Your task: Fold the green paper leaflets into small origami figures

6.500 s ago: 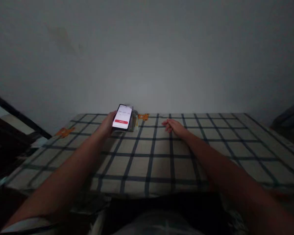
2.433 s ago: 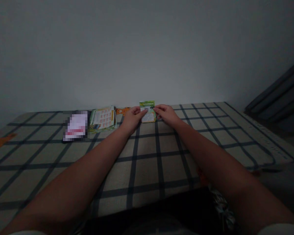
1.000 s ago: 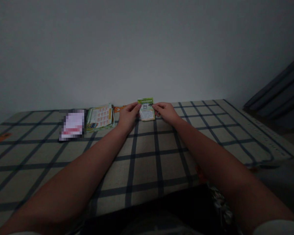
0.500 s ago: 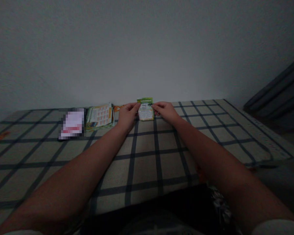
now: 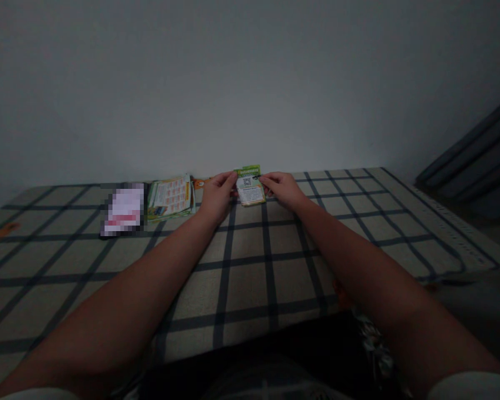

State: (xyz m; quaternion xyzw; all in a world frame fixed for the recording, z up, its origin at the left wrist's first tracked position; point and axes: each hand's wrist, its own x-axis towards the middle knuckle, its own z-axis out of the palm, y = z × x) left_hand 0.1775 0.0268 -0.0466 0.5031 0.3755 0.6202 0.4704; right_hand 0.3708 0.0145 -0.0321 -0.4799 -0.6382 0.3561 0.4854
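Note:
A small green and white printed card (image 5: 250, 193) with a QR code is held up near the far edge of the table, between both hands. My left hand (image 5: 219, 194) pinches its left edge between thumb and fingers. On the opposite edge, my right hand (image 5: 282, 189) grips it the same way. The card leans slightly, its lower end shifted to the right. Uneven edges at its top and bottom suggest more than one layer, but I cannot tell how many. Left of my left hand lies a stack of printed sheets (image 5: 170, 197) with green borders.
A blurred-out object with a dark edge, white and pink inside (image 5: 125, 208), lies left of the stack. A checked cloth (image 5: 245, 283) covers the table. Behind it rises a plain wall (image 5: 250, 83). Grey folded fabric (image 5: 479, 161) hangs at the right.
The card has tilted a little, its lower end swinging to the right. Both hands keep their hold and have barely moved.

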